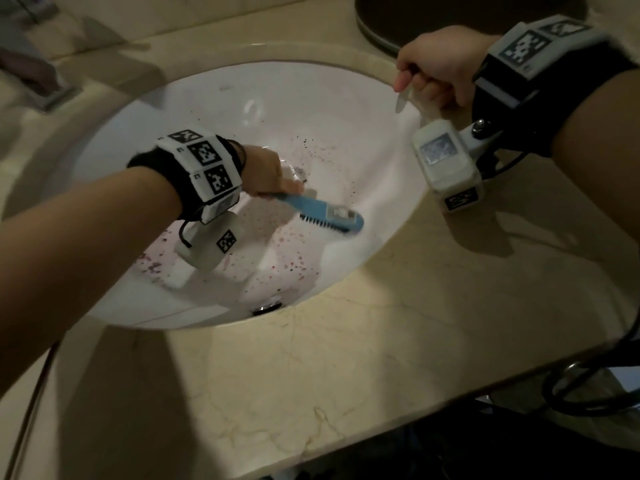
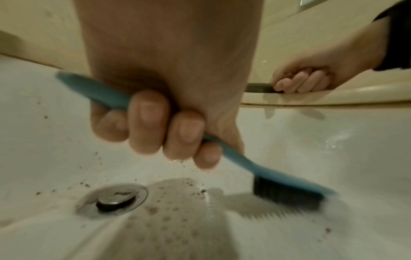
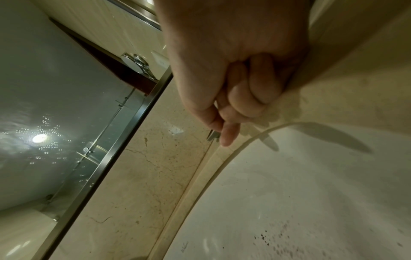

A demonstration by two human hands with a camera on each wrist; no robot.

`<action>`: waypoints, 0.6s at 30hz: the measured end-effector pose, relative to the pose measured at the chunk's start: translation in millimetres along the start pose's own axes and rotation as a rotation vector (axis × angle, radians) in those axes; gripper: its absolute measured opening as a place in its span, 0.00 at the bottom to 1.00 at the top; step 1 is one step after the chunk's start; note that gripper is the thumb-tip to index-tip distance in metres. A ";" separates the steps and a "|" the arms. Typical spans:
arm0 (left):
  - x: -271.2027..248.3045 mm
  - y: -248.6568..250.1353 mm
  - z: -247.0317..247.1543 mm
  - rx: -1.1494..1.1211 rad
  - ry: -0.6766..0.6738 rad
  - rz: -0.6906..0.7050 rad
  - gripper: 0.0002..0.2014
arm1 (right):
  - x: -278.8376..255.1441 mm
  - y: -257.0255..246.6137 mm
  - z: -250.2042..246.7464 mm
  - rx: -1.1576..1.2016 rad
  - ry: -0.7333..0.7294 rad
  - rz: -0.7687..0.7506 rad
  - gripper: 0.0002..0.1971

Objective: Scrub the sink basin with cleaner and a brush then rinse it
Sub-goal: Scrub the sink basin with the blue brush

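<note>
1. A person's left hand wraps a closed grip round the blue brush, bristles angled down onto the speckled wall of the white sink basin, likely to scour the stains beside the drain.
2. The right hand, fingers curled round a thin object too unclear to name, rests on the marble surface at the rim, apparently steadying the body.
</note>
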State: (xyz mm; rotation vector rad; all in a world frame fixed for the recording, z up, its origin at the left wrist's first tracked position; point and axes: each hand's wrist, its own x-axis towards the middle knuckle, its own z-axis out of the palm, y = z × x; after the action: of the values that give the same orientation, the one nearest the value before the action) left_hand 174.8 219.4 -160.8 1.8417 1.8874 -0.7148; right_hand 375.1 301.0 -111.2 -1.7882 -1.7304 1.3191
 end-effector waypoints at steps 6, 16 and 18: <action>16.5 12.3 0.4 -0.135 0.163 -0.014 0.31 | 0.7 1.8 -0.4 0.010 0.014 -0.002 0.16; 0.7 -7.4 7.0 0.059 -0.205 -0.037 0.27 | -0.1 -0.5 0.5 -0.002 0.023 0.013 0.16; 2.6 -7.6 1.3 0.106 -0.119 -0.044 0.28 | -1.4 -0.7 0.8 -0.003 0.024 0.011 0.16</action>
State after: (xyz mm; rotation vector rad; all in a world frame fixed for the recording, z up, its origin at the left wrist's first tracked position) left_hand 167.0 220.6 -162.9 1.7829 1.8511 -0.9349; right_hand 374.4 299.6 -110.5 -1.8100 -1.7138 1.2951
